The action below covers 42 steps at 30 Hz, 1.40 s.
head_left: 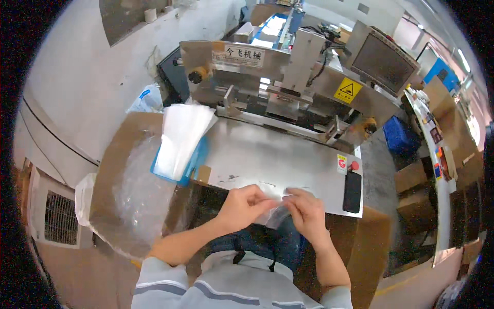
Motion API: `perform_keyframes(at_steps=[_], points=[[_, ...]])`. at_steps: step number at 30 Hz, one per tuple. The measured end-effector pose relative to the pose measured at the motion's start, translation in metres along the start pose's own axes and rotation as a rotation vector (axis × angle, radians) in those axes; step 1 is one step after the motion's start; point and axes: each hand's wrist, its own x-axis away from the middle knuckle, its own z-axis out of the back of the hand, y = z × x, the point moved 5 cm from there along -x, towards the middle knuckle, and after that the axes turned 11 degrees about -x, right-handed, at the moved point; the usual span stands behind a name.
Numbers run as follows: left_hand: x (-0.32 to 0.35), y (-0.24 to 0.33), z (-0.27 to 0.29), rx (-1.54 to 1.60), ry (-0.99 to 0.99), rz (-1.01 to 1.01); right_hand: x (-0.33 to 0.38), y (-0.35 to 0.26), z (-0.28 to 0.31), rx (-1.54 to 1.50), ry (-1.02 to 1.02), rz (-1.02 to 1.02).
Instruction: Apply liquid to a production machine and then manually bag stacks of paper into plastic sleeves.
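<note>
Above my lap, at the near edge of the metal machine table (257, 154), both my hands come close together. With fingers and thumb pinched, my left hand (243, 207) grips one side of a small clear plastic bag (274, 218). My right hand (307, 210) pinches its other side, and the bag hangs down between them. Its contents, if any, cannot be made out. To the left, a fanned stack of white translucent sleeves (180, 136) lies on a blue tray (193, 165) at the table's corner.
A cardboard box (110, 175) with clear plastic bags (141, 190) stands at my left. The steel machine (288, 98) spans the table's back. A black phone (352, 191) and a red button (353, 166) are at the right edge. Another cardboard box (368, 252) stands below right.
</note>
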Motion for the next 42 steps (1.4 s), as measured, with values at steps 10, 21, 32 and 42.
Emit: perform_keyframes(at_steps=[10, 21, 32, 42], points=[[0.001, 0.013, -0.02, -0.529, 0.012, -0.562, 0.022, 0.013, -0.014, 0.043, -0.242, 0.126], [-0.028, -0.022, -0.039, -0.754, -0.586, -0.437, 0.046, 0.047, -0.012, -0.035, -0.393, -0.118], [-0.016, -0.001, -0.036, -0.971, -0.542, -0.671, 0.036, 0.059, -0.007, -0.038, -0.404, -0.172], [-0.043, -0.024, -0.034, -0.956, -0.461, -0.693, 0.028, 0.062, -0.004, 0.023, -0.47, -0.173]])
